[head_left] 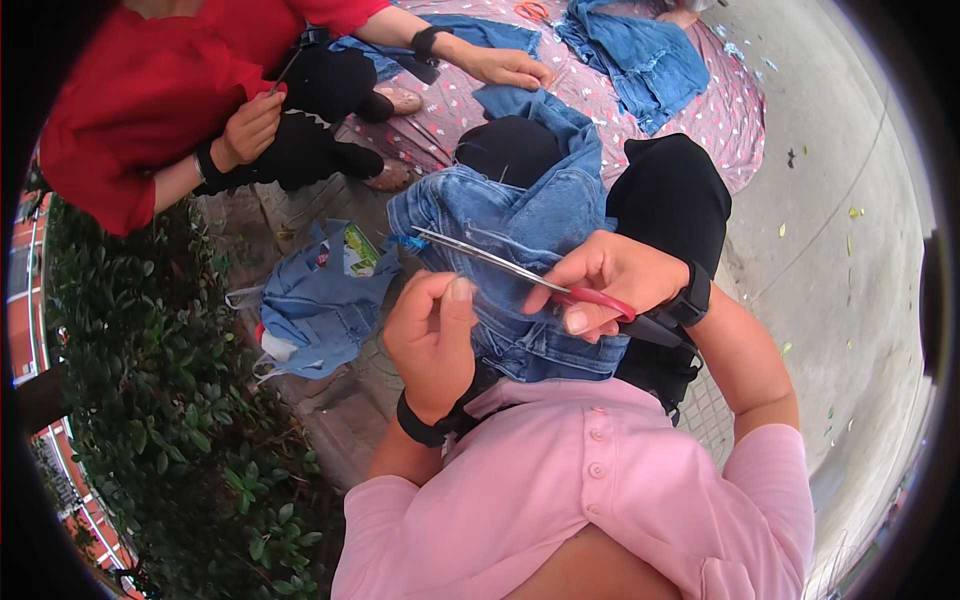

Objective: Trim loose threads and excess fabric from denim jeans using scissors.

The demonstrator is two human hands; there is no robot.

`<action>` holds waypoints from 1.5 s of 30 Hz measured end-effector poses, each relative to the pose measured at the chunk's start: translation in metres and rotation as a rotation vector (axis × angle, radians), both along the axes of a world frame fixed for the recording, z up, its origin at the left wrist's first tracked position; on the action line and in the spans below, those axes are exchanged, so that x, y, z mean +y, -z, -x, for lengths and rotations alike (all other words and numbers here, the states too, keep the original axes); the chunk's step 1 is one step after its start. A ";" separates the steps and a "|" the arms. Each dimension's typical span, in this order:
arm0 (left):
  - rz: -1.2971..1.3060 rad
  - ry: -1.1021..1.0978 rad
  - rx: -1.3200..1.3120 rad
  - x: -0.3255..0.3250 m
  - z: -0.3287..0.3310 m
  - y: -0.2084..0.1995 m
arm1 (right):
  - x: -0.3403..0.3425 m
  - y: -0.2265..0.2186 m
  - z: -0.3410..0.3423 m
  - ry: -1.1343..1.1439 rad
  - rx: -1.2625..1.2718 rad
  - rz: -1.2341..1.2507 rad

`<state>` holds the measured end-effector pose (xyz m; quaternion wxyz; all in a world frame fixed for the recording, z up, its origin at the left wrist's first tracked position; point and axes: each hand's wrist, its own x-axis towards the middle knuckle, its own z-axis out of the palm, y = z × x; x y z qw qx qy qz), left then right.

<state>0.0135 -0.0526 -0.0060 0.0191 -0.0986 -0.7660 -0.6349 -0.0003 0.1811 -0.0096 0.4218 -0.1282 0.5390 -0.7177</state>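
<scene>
Across my lap lies a blue denim garment [530,220], bunched up over my black-clad legs. My right hand [610,275] is closed round the red handle of a pair of scissors [495,260]. Their long blades point left over the denim, and the tip is beside a small bright-blue scrap [408,242]. Just below the blades, my left hand [435,335] is raised with thumb and forefinger pressed together. Whatever is in that pinch, if anything, is too small to make out.
A denim bag [320,310] with packets inside stands left of my legs, beside leafy shrubs [150,400]. Ahead, a person in red [190,90] holds a thin tool and reaches toward the denim. A patterned cloth [735,150] bears denim pieces [640,70] and orange-handled scissors [532,11].
</scene>
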 end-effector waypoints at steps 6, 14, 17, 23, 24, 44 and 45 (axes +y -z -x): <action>-0.091 -0.079 -0.053 -0.024 -0.001 0.002 | 0.011 -0.002 -0.013 0.086 0.024 0.122; 0.417 -0.028 -0.321 -0.095 -0.004 0.044 | 0.024 -0.008 -0.031 0.138 0.059 0.105; 0.930 0.157 -0.161 -0.107 -0.011 0.057 | 0.029 -0.015 -0.040 0.147 0.053 0.052; 0.447 -0.190 -0.008 -0.066 0.005 0.040 | 0.016 -0.020 -0.024 0.794 0.314 -0.178; 0.419 -0.226 0.115 -0.057 0.010 0.031 | 0.009 -0.019 -0.018 0.789 0.320 -0.177; 0.356 -0.165 0.294 0.018 0.049 0.008 | -0.035 -0.002 0.028 0.756 0.269 -0.006; 0.352 -0.153 0.300 0.019 0.049 0.007 | -0.034 -0.001 0.028 0.755 0.270 -0.004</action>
